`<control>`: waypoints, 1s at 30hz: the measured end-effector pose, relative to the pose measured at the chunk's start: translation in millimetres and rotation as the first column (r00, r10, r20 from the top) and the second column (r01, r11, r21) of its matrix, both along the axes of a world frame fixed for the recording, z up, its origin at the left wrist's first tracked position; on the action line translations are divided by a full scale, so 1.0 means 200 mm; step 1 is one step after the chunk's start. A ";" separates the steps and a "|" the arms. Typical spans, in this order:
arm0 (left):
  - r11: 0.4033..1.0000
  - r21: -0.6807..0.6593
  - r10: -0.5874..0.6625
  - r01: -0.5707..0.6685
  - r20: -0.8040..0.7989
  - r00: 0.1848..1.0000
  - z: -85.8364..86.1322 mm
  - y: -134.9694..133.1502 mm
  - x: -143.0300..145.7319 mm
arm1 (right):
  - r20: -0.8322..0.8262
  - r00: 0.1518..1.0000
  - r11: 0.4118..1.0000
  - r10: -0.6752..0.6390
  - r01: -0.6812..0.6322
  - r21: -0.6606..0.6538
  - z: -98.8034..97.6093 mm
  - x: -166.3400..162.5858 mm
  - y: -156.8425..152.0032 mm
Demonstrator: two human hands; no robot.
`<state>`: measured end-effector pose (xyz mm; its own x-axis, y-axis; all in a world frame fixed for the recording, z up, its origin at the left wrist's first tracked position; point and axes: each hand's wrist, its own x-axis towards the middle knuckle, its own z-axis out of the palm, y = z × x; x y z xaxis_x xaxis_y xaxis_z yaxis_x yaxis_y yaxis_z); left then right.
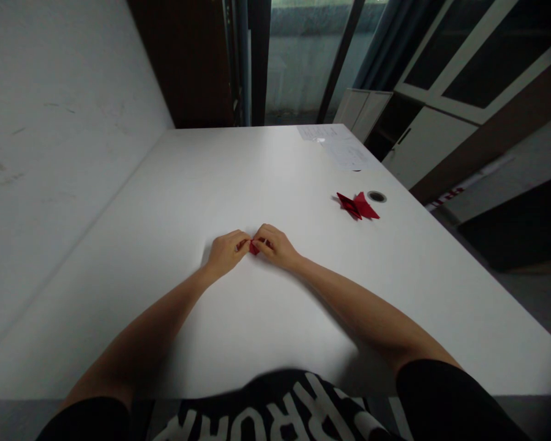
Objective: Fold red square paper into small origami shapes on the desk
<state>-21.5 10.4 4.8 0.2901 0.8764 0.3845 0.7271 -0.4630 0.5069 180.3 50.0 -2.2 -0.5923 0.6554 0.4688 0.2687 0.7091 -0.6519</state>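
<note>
My left hand [227, 250] and my right hand [275, 246] meet at the middle of a white table [211, 184]. Both are pinched on a small piece of folded red paper [254, 248], of which only a sliver shows between the fingers. The paper rests on or just above the tabletop. A finished red folded paper shape [357, 206] lies farther off to the right, apart from both hands.
A round cable hole [376, 196] sits just beyond the red shape. White sheets of paper [340, 147] lie at the far right corner. A white wall runs along the table's left side. Cabinets and a dark doorway stand behind.
</note>
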 end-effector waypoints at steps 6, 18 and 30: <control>0.999 0.050 0.024 -0.017 -0.146 0.989 0.00 0.00 0.00 | 0.080 0.996 0.997 0.027 -0.032 0.066 0.00 0.00 0.00; 0.990 0.069 0.122 -0.122 0.005 0.993 -0.01 0.01 -0.02 | -0.119 0.988 0.974 -0.103 0.076 -0.213 -0.03 0.00 0.01; 0.974 -0.140 0.225 -0.175 0.591 0.775 -0.10 0.05 -0.03 | -0.513 0.802 0.820 -0.305 -0.053 -0.571 -0.11 -0.05 0.07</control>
